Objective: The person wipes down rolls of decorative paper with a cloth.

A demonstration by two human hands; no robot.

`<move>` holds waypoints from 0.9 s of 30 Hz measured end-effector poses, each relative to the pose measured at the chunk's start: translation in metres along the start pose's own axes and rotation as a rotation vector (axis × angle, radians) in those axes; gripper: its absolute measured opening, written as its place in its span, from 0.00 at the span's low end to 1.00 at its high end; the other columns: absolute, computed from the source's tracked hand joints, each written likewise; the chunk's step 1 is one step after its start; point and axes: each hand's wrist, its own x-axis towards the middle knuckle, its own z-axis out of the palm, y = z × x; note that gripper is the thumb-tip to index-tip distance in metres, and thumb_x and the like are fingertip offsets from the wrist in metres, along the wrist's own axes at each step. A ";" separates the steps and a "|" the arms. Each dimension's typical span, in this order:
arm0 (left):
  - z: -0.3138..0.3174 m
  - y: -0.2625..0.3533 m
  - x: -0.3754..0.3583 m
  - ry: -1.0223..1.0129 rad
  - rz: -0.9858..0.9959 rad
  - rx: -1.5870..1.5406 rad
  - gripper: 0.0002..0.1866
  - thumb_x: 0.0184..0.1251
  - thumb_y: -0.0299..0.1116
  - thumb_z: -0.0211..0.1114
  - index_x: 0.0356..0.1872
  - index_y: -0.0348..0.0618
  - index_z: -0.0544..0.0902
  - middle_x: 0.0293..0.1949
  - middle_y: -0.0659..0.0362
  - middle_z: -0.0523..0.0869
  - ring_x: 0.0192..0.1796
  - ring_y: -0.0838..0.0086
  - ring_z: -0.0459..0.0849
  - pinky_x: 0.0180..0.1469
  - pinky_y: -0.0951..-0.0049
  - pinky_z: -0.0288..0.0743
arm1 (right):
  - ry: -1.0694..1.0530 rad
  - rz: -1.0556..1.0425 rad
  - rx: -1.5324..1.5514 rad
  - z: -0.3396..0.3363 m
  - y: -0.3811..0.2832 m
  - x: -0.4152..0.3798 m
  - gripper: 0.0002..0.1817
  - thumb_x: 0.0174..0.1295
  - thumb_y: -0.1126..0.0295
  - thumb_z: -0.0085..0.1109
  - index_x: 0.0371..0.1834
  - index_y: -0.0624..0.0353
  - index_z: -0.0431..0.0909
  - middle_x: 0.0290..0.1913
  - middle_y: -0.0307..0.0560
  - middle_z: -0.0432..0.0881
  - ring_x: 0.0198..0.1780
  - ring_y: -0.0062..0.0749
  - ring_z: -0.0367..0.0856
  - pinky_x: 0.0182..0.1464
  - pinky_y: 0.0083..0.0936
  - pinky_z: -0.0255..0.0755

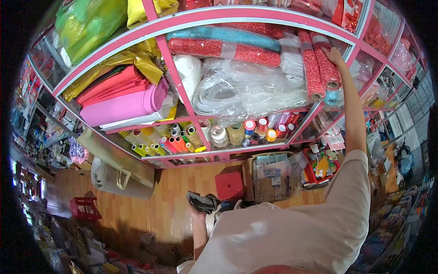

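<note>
While left hand (196, 211) clutches grey cloth (205, 202), right hand (334, 55), partly curled, touches red roll (328, 71); cannot tell whether gripping.

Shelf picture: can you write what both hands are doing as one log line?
left hand: holding grey cloth | right hand: touching red roll | shelf: also has white coils in clear plastic

In the cabinet (246, 13) before me, long rolls (196, 47) lie beyond a plastic bag (251, 89); I have the right hand (334, 55) on the upright rolls (313, 66) at its right. Left of the divider (177, 75) lies a rolled mat (123, 105). Spools (262, 124) sit one level down. On the floor (173, 182), a box (269, 189) stands between stool (229, 185) and tray (309, 171).
</note>
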 end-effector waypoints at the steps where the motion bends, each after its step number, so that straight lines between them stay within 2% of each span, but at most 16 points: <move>1: 0.000 0.000 0.002 0.005 0.009 -0.002 0.17 0.68 0.49 0.52 0.46 0.49 0.78 0.42 0.60 0.83 0.47 0.67 0.80 0.53 0.60 0.74 | -0.037 -0.020 -0.017 -0.002 -0.002 0.003 0.46 0.57 0.33 0.44 0.44 0.79 0.76 0.47 0.76 0.76 0.52 0.64 0.75 0.56 0.43 0.69; 4: 0.006 -0.002 0.008 -0.032 -0.034 -0.007 0.18 0.68 0.49 0.51 0.46 0.49 0.78 0.42 0.59 0.83 0.47 0.67 0.80 0.55 0.61 0.73 | 0.045 -0.043 0.020 -0.006 -0.022 -0.006 0.47 0.59 0.33 0.42 0.48 0.79 0.74 0.47 0.77 0.75 0.52 0.65 0.75 0.56 0.43 0.68; 5: 0.013 -0.004 0.011 0.005 -0.045 0.001 0.18 0.68 0.49 0.51 0.46 0.50 0.79 0.42 0.59 0.83 0.48 0.67 0.80 0.55 0.61 0.73 | 0.048 -0.079 -0.009 -0.010 -0.032 -0.019 0.47 0.59 0.34 0.42 0.59 0.75 0.66 0.51 0.78 0.73 0.56 0.65 0.73 0.60 0.46 0.65; 6: 0.017 -0.004 0.012 0.041 -0.057 0.010 0.18 0.68 0.49 0.51 0.47 0.50 0.79 0.43 0.60 0.83 0.48 0.67 0.80 0.55 0.62 0.73 | 0.040 -0.083 -0.006 -0.011 -0.046 -0.035 0.47 0.59 0.34 0.42 0.59 0.75 0.66 0.51 0.78 0.73 0.56 0.65 0.73 0.60 0.46 0.65; 8: 0.012 -0.005 0.020 0.012 -0.044 0.027 0.18 0.68 0.49 0.51 0.47 0.50 0.79 0.43 0.60 0.83 0.48 0.67 0.80 0.55 0.62 0.73 | 0.064 -0.078 -0.157 -0.015 -0.074 -0.068 0.48 0.60 0.34 0.40 0.67 0.70 0.55 0.63 0.75 0.62 0.67 0.60 0.62 0.66 0.47 0.56; 9: 0.017 -0.006 0.021 0.010 -0.069 0.022 0.18 0.68 0.49 0.51 0.46 0.50 0.79 0.43 0.60 0.83 0.48 0.67 0.80 0.54 0.62 0.73 | -0.132 -0.016 -0.187 -0.028 -0.092 -0.086 0.47 0.61 0.34 0.38 0.72 0.61 0.49 0.70 0.68 0.53 0.71 0.62 0.52 0.70 0.54 0.47; 10: 0.024 -0.007 0.022 0.005 -0.095 0.015 0.18 0.68 0.49 0.50 0.46 0.50 0.79 0.43 0.60 0.83 0.47 0.67 0.80 0.54 0.62 0.73 | -0.133 -0.019 -0.191 -0.037 -0.110 -0.106 0.47 0.61 0.34 0.38 0.72 0.61 0.49 0.70 0.68 0.53 0.71 0.62 0.52 0.70 0.54 0.47; 12: 0.039 -0.007 0.018 0.013 -0.086 0.055 0.18 0.68 0.49 0.50 0.46 0.50 0.80 0.43 0.60 0.83 0.47 0.67 0.80 0.54 0.63 0.74 | -0.218 0.033 -0.238 -0.047 -0.141 -0.144 0.43 0.59 0.37 0.47 0.72 0.51 0.53 0.71 0.66 0.53 0.68 0.70 0.54 0.62 0.73 0.47; 13: 0.040 -0.007 0.021 -0.007 -0.098 0.052 0.18 0.69 0.49 0.50 0.46 0.50 0.80 0.42 0.60 0.83 0.47 0.67 0.80 0.53 0.63 0.74 | -0.221 0.033 -0.241 -0.046 -0.150 -0.158 0.43 0.59 0.37 0.47 0.72 0.51 0.53 0.71 0.66 0.53 0.68 0.70 0.54 0.62 0.73 0.47; 15: 0.041 -0.007 0.025 -0.025 -0.107 0.052 0.18 0.69 0.49 0.49 0.46 0.50 0.80 0.42 0.59 0.84 0.47 0.67 0.80 0.53 0.63 0.74 | -0.246 -0.094 -0.306 -0.037 -0.168 -0.179 0.41 0.59 0.39 0.49 0.71 0.49 0.53 0.73 0.61 0.48 0.70 0.69 0.49 0.58 0.81 0.42; 16: 0.043 -0.008 0.027 -0.040 -0.107 0.036 0.18 0.69 0.49 0.49 0.45 0.49 0.80 0.42 0.59 0.84 0.47 0.67 0.81 0.53 0.63 0.74 | -0.246 -0.094 -0.304 -0.034 -0.178 -0.188 0.41 0.59 0.39 0.49 0.71 0.49 0.53 0.73 0.61 0.48 0.70 0.69 0.49 0.58 0.81 0.42; 18: 0.048 -0.010 0.029 -0.060 -0.103 0.019 0.18 0.69 0.49 0.49 0.45 0.49 0.80 0.42 0.59 0.84 0.46 0.67 0.81 0.53 0.63 0.74 | -0.299 -0.274 -0.274 -0.030 -0.199 -0.203 0.41 0.59 0.43 0.53 0.72 0.48 0.51 0.73 0.62 0.48 0.71 0.68 0.47 0.61 0.78 0.42; 22: 0.060 -0.008 0.027 -0.042 -0.090 0.043 0.18 0.69 0.48 0.49 0.45 0.48 0.80 0.41 0.59 0.84 0.46 0.67 0.81 0.53 0.63 0.74 | -0.291 -0.421 -0.208 -0.022 -0.251 -0.216 0.43 0.58 0.46 0.56 0.73 0.48 0.49 0.72 0.63 0.50 0.71 0.67 0.47 0.62 0.75 0.44; 25: 0.058 -0.005 0.030 -0.037 -0.071 0.017 0.18 0.69 0.47 0.48 0.45 0.48 0.80 0.41 0.59 0.84 0.46 0.66 0.81 0.53 0.62 0.74 | -0.159 -0.555 -0.146 -0.002 -0.288 -0.202 0.47 0.56 0.47 0.60 0.74 0.49 0.45 0.72 0.61 0.50 0.71 0.63 0.50 0.63 0.70 0.49; 27: 0.054 0.000 0.031 -0.042 -0.051 -0.023 0.18 0.70 0.47 0.48 0.46 0.48 0.80 0.41 0.59 0.84 0.46 0.66 0.81 0.53 0.62 0.74 | 0.105 -0.675 0.000 0.018 -0.309 -0.179 0.50 0.53 0.49 0.63 0.74 0.49 0.42 0.70 0.62 0.54 0.70 0.62 0.53 0.62 0.67 0.54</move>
